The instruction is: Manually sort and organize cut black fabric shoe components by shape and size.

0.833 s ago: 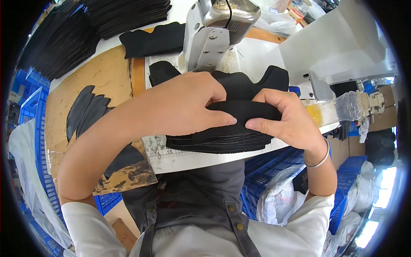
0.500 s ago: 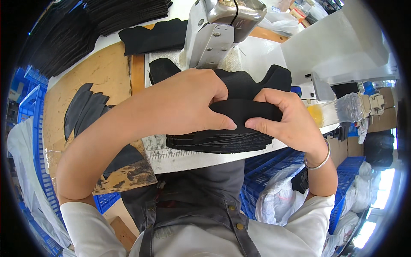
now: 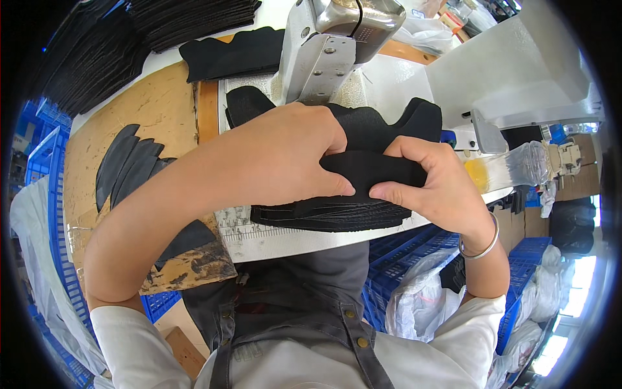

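My left hand (image 3: 291,155) and my right hand (image 3: 444,185) grip a black fabric piece (image 3: 376,170) between thumbs and fingers. The two thumbs lie on its near side, tips a short gap apart. Its upper edge is folded over toward me between my hands. Beneath it rests a stack of black fabric pieces (image 3: 337,219), its layered near edges showing. Beyond my fingers, the wavy-edged far part of the black cloth (image 3: 414,120) reaches toward the sewing machine head (image 3: 327,61). My left fingertips are mostly hidden behind the cloth.
The white machine bed (image 3: 278,243) carries a ruler scale along its near edge. To the left, a worn brown board (image 3: 159,97) holds dark fabric strips (image 3: 129,162). Tall black fabric stacks (image 3: 91,58) stand far left. Below right are a blue crate (image 3: 528,259) and a white plastic bag (image 3: 421,305).
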A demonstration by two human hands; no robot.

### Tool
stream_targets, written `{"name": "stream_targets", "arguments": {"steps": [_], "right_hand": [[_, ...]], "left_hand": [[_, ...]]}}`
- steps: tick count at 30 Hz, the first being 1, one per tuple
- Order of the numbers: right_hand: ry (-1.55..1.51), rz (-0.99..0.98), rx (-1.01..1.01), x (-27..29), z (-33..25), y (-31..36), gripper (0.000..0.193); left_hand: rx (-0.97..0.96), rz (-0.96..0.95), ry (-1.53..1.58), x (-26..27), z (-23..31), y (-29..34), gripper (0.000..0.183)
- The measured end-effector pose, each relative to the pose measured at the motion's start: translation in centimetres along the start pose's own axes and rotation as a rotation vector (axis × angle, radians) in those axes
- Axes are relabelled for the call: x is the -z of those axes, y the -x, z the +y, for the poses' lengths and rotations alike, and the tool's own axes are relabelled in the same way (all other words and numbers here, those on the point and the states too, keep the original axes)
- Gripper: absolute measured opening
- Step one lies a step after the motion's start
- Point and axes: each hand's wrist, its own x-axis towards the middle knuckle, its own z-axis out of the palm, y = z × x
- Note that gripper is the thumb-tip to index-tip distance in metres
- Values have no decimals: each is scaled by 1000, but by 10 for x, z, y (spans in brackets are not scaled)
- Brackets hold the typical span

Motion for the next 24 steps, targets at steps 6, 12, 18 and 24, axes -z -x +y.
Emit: {"name": "stream_targets", "arguments": {"steps": [6,12,18,24], "right_hand": [[149,19,70,-2,-8,-3,40],[221,-45,14,2,-12,-12,48],[197,-72,-19,4,-14,-13,44],[176,-83,-40,3,-16,-14,43]], "left_hand": [[-157,211,-117,-17,-10,5,37],[-36,102,-94,10,-5,14,32],[-66,119,-20,8,-9,18,29],[-64,123,-10,8,-11,21,29]]}}
